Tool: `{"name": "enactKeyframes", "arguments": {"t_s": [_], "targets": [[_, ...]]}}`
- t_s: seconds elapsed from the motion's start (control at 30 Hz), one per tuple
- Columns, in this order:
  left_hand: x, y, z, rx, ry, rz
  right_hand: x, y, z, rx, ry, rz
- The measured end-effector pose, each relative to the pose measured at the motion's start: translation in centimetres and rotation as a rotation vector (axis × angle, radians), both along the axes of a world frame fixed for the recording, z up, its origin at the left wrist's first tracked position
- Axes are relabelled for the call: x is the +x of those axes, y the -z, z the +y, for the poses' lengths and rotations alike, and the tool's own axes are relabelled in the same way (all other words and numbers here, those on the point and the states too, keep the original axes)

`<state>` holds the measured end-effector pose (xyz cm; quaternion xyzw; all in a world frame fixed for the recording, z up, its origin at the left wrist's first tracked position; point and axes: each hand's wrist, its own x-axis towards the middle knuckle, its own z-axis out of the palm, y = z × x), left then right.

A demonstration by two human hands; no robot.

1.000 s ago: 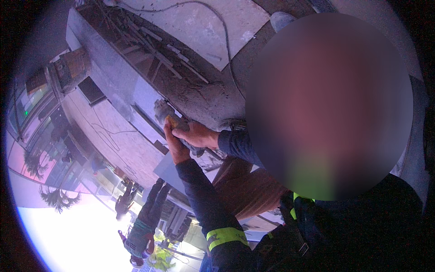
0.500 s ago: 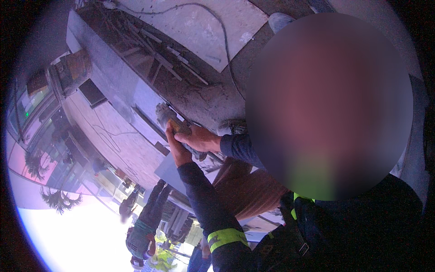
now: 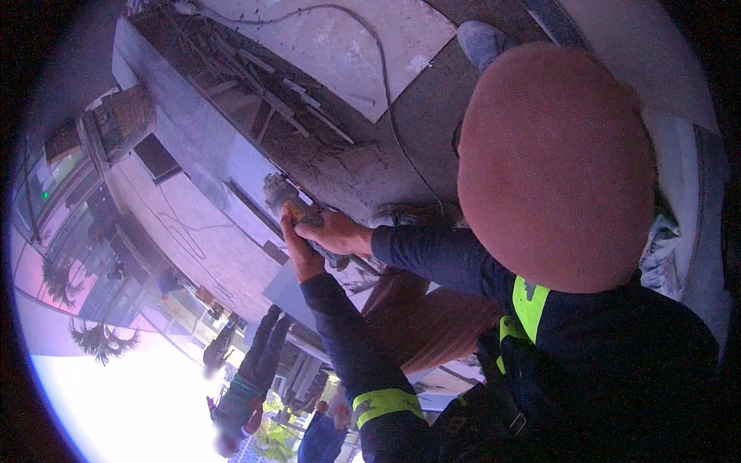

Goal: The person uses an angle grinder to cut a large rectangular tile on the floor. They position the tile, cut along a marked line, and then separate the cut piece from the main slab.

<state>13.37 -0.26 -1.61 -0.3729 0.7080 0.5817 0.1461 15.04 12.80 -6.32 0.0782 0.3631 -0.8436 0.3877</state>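
Both of your hands are clamped on an angle grinder (image 3: 297, 212), which sits against the long grey slab (image 3: 193, 147) that runs from the upper left corner down toward the middle. Your left hand (image 3: 299, 251) wraps the tool's body from below, fingers curled round it. Your right hand (image 3: 340, 231) grips it from the other side, fingers closed over the housing (the yellow part of the casing shows between the two hands). The grinder's round head (image 3: 276, 189) points up and left and meets the near edge of the slab, just beside a dark slot (image 3: 251, 202) cut along that edge.

Your sleeves are dark blue, and the left one carries a yellow reflective band (image 3: 384, 403). A round reddish-brown hat (image 3: 556, 166) fills the right side of the view, over a dark jacket with a yellow-green collar patch (image 3: 529, 305).

A black cable (image 3: 378, 69) loops across the pale floor tile (image 3: 340, 38) at the top edge. Loose strips and rubble (image 3: 270, 85) lie in the recess behind the slab. Below your hands a brown board (image 3: 432, 324) sits under your forearms. Other people (image 3: 243, 393) stand well apart near the lower edge, too blurred to describe.
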Motion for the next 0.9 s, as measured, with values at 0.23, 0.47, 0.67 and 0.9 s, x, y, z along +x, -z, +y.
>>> {"name": "enactKeyframes", "arguments": {"t_s": [0.23, 0.47, 0.67, 0.9], "targets": [[0.0, 0.6, -1.1, -0.02, -0.039, -0.026, 0.4, -0.6, 0.2, 0.009, 0.023, -0.051], [0.1, -0.3, 0.4, -0.019, 0.023, -0.014, 0.7, -0.5, -0.2, 0.11, 0.097, -0.011], [0.3, 0.2, -0.4, 0.047, -0.005, -0.008, 0.3, -0.8, 0.7, 0.073, 0.035, -0.011], [-0.1, -0.6, 0.9, -0.036, 0.01, -0.007, 0.4, -0.4, 0.7, 0.026, -0.03, -0.043]]}}
